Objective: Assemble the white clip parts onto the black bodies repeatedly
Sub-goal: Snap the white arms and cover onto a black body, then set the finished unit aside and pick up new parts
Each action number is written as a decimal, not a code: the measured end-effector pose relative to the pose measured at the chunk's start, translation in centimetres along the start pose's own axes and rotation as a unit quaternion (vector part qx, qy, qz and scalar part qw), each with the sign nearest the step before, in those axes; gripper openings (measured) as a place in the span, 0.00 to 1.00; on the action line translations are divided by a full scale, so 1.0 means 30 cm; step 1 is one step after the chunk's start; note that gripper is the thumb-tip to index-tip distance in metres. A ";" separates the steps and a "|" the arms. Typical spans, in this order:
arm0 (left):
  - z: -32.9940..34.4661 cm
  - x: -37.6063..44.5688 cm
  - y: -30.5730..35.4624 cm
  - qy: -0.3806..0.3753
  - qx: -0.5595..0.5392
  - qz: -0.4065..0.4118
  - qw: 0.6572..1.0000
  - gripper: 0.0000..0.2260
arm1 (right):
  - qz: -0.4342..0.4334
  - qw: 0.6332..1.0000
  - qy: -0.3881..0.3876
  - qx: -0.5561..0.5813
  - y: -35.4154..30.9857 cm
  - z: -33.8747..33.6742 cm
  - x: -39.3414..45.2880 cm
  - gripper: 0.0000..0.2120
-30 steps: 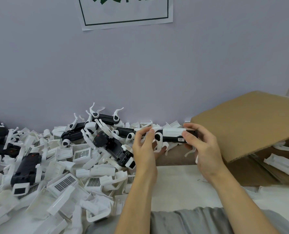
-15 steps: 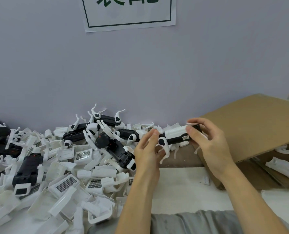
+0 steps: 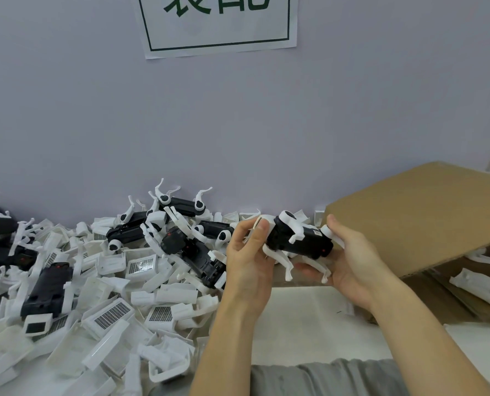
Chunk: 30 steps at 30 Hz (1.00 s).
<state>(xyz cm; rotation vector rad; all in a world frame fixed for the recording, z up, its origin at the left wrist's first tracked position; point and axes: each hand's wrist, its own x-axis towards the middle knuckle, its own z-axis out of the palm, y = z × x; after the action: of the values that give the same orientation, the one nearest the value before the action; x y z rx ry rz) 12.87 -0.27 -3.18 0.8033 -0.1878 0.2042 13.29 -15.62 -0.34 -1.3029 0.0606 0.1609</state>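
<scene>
Tilted now, black body (image 3: 299, 242) has rolled dark side up between both hands.
Left hand (image 3: 248, 262) fingers pinch a white clip (image 3: 262, 221) at its end; right hand (image 3: 349, 258) fingers curl beneath. Left of them, few bodies clipped, a loose clip pile (image 3: 109, 304) waits.

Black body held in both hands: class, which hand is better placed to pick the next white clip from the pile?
Left. The left hand is beside the pile, pinching only the black body end; the right hand cradles it, farther off.
</scene>
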 end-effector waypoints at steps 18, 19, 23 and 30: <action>0.000 0.002 -0.019 0.119 0.040 -0.101 0.987 0.15 | -0.161 0.930 0.016 -0.329 -0.078 -0.010 -0.034 0.11; 0.000 0.003 -0.016 0.121 0.034 -0.118 0.985 0.17 | -0.148 0.907 0.007 -0.394 -0.102 -0.023 -0.053 0.10; 0.012 0.012 -0.023 0.159 0.048 -0.141 0.976 0.13 | -0.083 0.774 -0.034 -0.627 -0.141 -0.008 -0.117 0.09; 0.003 0.009 -0.031 0.140 0.034 -0.121 0.982 0.14 | -0.071 0.842 -0.065 -0.530 -0.133 -0.020 -0.113 0.04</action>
<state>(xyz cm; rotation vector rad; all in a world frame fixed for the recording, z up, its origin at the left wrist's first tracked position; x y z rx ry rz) 13.36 -0.93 -3.69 0.8494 0.1828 0.0912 10.58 -17.49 3.76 -2.3977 -0.2848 0.1573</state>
